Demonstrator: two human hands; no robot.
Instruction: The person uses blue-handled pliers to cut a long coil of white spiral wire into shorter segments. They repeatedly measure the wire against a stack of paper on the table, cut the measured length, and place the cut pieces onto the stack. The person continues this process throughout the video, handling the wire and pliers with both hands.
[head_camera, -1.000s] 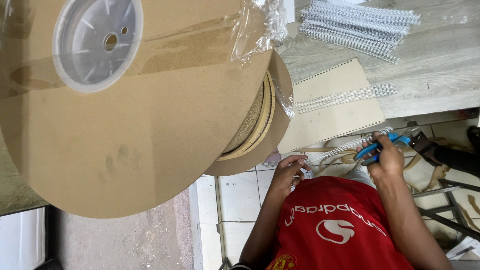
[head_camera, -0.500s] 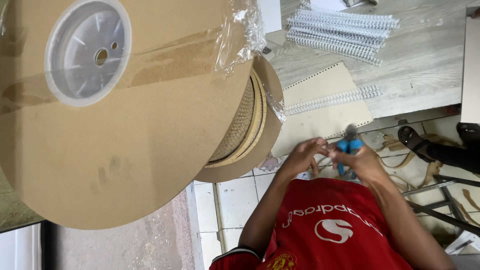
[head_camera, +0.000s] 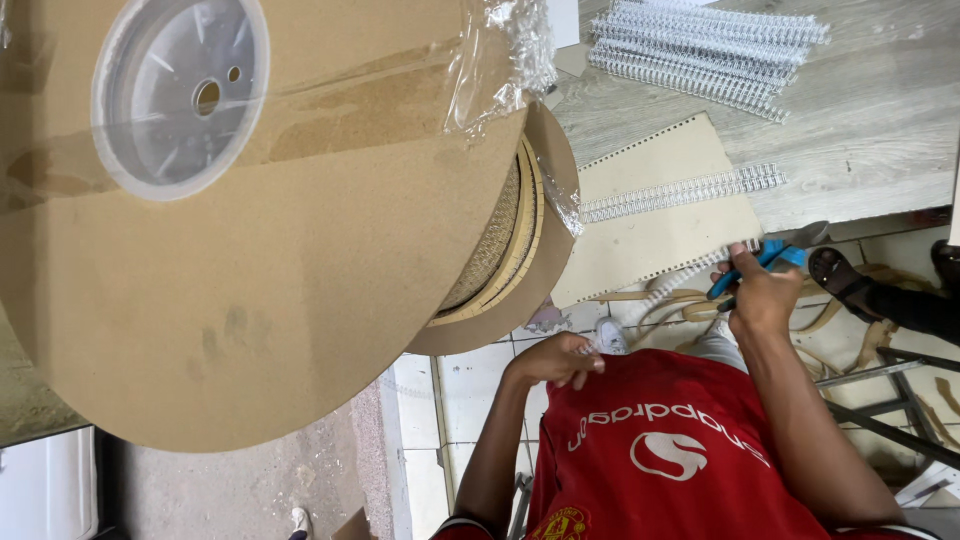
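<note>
Hidden behind the huge cardboard spool (head_camera: 250, 260), wrapped in clear film: most of the scene. Right hand (head_camera: 765, 295) closed on blue-handled cutters (head_camera: 765, 262), blades hard to make out. Left hand (head_camera: 560, 358) curled, pinching the white binding wire strip (head_camera: 670, 288) beside the tan punched cover (head_camera: 650, 225).

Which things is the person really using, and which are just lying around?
In use:
- wire, pinched by the left hand
- blue cutters, in the right hand, at the wire's other end
- big spool, wound with the same kind of wire

Lying about:
- pile of cut wires on the table
- card sheet
- sandal
</note>
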